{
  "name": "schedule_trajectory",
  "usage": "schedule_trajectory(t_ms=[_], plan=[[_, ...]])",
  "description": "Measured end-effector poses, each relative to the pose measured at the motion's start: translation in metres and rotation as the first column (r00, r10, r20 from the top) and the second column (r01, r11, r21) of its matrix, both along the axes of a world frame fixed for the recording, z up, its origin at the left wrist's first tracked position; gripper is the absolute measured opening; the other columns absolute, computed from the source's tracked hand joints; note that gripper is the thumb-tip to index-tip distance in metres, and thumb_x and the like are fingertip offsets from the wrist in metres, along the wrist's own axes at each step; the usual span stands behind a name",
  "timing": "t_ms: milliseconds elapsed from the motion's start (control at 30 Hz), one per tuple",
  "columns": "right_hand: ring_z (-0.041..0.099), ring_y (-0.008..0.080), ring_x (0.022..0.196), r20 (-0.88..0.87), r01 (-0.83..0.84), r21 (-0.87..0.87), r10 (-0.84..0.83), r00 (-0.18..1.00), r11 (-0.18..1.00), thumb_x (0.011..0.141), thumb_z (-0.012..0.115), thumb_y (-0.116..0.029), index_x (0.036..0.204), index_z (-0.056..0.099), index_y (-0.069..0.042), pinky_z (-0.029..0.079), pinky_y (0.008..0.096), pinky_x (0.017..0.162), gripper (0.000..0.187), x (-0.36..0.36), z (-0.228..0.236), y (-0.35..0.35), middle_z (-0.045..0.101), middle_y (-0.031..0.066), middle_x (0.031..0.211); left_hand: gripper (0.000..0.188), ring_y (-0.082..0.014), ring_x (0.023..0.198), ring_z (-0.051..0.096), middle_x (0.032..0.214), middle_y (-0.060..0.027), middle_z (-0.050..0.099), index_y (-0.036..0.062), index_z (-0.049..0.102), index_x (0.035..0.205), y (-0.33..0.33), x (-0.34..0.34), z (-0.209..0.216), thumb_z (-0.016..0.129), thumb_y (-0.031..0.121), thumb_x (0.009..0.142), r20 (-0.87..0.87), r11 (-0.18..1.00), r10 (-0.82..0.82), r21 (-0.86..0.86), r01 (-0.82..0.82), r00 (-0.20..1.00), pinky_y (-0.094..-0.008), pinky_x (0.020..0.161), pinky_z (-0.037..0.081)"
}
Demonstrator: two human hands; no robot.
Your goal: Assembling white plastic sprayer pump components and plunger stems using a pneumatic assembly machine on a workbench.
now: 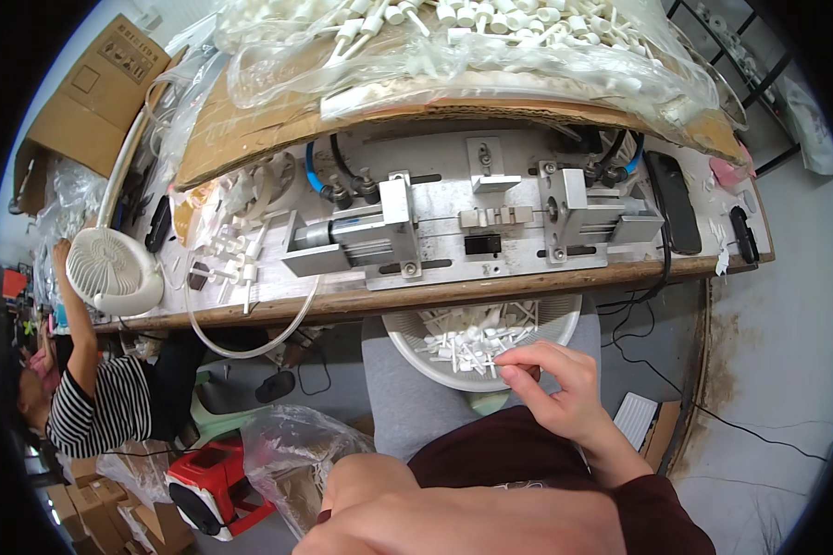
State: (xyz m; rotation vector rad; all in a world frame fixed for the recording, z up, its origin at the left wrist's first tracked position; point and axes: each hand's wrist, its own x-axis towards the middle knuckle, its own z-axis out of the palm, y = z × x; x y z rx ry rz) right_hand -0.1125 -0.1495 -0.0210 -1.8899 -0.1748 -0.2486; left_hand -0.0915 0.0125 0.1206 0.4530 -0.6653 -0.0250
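My right hand (pixel 562 393) is over the right front of a white plastic basket (pixel 404 353) on my lap. Its thumb and index fingertip are pressed together; whatever is between them is too small to make out. Inside the basket lies a heap of small white plastic parts (pixel 472 344) with thin stems. Bare skin of my left arm (pixel 491 523) fills the lower edge, very close and blurred, and the fingers of my left hand do not show. Beyond the basket, a metal clamping fixture (pixel 453 264) with two facing cylinders is mounted on the workbench (pixel 342 310).
A cardboard sheet (pixel 250 139) bears a plastic bag of white stemmed parts (pixel 491 18). White fan (pixel 116 268), loose parts (pixel 241 264) and clear tube (pixel 241 353) are at left. A black phone (pixel 674 203) lies right. A person in a striped shirt (pixel 102 402) sits left, near a red stool (pixel 217 486).
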Motion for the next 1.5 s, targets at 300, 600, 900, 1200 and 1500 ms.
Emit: schedule_trajectory(t_ms=[300,600,900,1200,1500], plan=[[0.063,0.0101,0.065,0.042,0.040,0.074,-0.043,0.998,0.996,0.086,0.071,0.002,0.114,0.069,-0.001,0.049,0.0232,0.057,0.028,-0.002,0.005,0.008,0.068,0.0052,0.081,0.012,-0.0194,0.077,0.061,0.093,-0.0060,0.068,0.0128,0.068,0.096,0.002,-0.014,0.000,0.057,0.013,0.093,-0.081,0.991,0.008,-0.133,-0.018,0.997,-0.0280,0.070,0.051],[0.059,0.0377,0.112,0.619,-0.379,0.654,-0.175,0.766,0.655,0.106,0.041,-0.032,0.122,0.063,0.001,0.052,0.0444,0.092,0.042,0.007,0.078,0.076,0.063,0.0218,0.122,0.020,-0.0184,0.084,0.058,0.098,-0.0024,0.064,0.0175,0.067,0.105,-0.004,-0.015,-0.005,0.048,0.021,0.103,-0.097,0.985,0.063,-0.152,-0.077,0.993,-0.0286,0.077,0.050],[0.046,0.0355,0.127,0.672,-0.481,0.605,-0.083,0.736,0.635,0.106,0.040,-0.037,0.133,0.057,-0.011,0.042,0.0470,0.102,0.041,0.010,0.110,0.109,0.052,0.0153,0.138,0.027,-0.0163,0.118,0.044,0.130,-0.0035,0.051,0.0158,0.054,0.129,0.004,-0.014,0.007,0.040,0.021,0.107,0.215,0.881,0.470,-0.178,-0.439,0.856,-0.0318,0.100,0.041],[0.038,0.0348,0.134,0.757,-0.144,0.128,-0.003,0.653,0.981,0.105,0.038,-0.042,0.139,0.051,-0.015,0.034,0.0493,0.107,0.045,0.018,0.047,0.117,0.044,0.0142,0.145,0.044,-0.0148,0.147,0.033,0.159,-0.0039,0.039,0.0150,0.039,0.153,-0.024,-0.020,-0.012,0.033,0.020,0.110,0.277,0.640,0.747,-0.543,-0.543,0.604,-0.0348,0.120,0.032],[0.031,0.0340,0.141,0.800,0.094,-0.024,-0.037,0.599,0.995,0.105,0.036,-0.048,0.145,0.046,-0.020,0.025,0.0515,0.112,0.050,0.017,0.014,0.119,0.036,0.0131,0.153,0.048,-0.0244,0.136,0.040,0.153,-0.0092,0.038,0.0138,0.035,0.153,-0.030,-0.015,-0.056,0.038,0.028,0.108,0.306,0.673,0.738,-0.266,-0.690,0.602,-0.0438,0.113,0.037]])
